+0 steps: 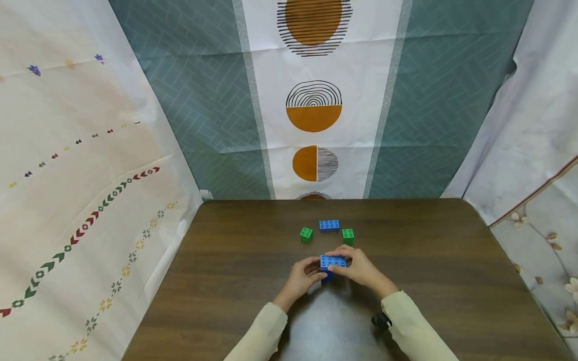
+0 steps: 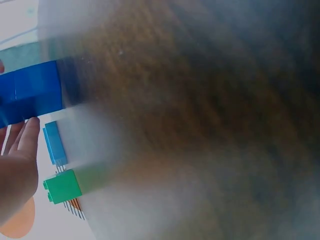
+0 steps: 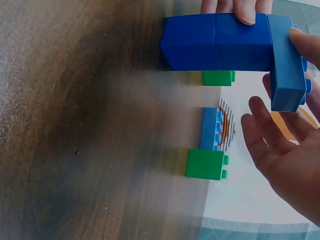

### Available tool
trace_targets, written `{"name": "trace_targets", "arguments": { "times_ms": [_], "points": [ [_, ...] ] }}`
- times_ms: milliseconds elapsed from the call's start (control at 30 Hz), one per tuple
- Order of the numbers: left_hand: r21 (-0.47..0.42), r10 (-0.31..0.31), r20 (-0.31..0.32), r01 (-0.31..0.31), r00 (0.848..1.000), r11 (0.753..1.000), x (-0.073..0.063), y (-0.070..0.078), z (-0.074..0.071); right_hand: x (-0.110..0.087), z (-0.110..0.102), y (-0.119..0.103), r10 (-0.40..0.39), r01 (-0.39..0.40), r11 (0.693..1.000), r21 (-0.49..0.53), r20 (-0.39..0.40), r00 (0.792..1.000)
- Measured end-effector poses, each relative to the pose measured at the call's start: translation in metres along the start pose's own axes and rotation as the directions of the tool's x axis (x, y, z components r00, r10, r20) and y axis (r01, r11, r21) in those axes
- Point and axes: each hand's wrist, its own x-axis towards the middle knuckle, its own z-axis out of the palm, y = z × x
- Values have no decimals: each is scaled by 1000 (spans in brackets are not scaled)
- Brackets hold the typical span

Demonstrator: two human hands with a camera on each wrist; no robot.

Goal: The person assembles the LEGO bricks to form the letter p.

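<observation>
A stack of dark blue toy building bricks (image 3: 215, 45) stands upright on the table, with a wider blue studded brick (image 1: 332, 261) across its top. That top brick overhangs the stack to the right. My left hand (image 1: 299, 278) grips the stack from the left, thumb on the near face, fingers partly hidden behind. My right hand (image 1: 363, 266) pinches the top brick, its thumb on the near side and index finger at the far edge. The other right fingers (image 3: 265, 135) spread beneath the overhang.
Just beyond the stack lie a flat blue brick (image 1: 329, 225), a green brick (image 1: 306, 234) to its left and another green brick (image 1: 347, 236) to its right. The brown wooden table (image 1: 226, 281) ends at a patterned curtain (image 1: 217, 125). A dark object (image 1: 381, 321) shows at the right wrist.
</observation>
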Motion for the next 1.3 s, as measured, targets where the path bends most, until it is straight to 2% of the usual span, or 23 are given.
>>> {"name": "trace_targets", "arguments": {
  "times_ms": [100,300,433,467,533,667,700,1000,1200,1300],
  "points": [
    [-40,11,-9,-12,1000,999,-4,5,-1,-1,2,0,5,-5,1000,3,-3,1000],
    [-52,14,-26,-15,1000,999,4,-13,0,-5,0,-20,3,-3,1000,2,-12,1000],
    [-35,35,-14,-35,999,999,-1,2,-1,-8,-5,-37,9,-9,1000,19,1,1000],
    [-27,50,-10,-50,999,998,-2,7,-2,-8,-5,-33,8,-8,1000,23,1,1000],
    [-14,56,-4,-56,998,998,-1,6,-2,-6,-4,-20,-1,1,999,32,1,1000],
    [-2,46,-2,-46,999,999,5,-12,-1,-3,0,7,-51,51,998,29,9,999],
    [1,36,-3,-36,999,999,7,-16,-1,-2,0,8,-54,53,998,28,18,998],
    [13,64,-4,-64,998,998,8,-19,0,1,-9,5,-33,28,998,52,103,994],
    [7,103,7,-103,995,995,8,-19,0,5,-10,5,-39,31,997,68,122,992],
    [7,101,4,-101,995,995,8,-18,0,8,-11,4,-44,33,996,79,131,990]
  ]
}}
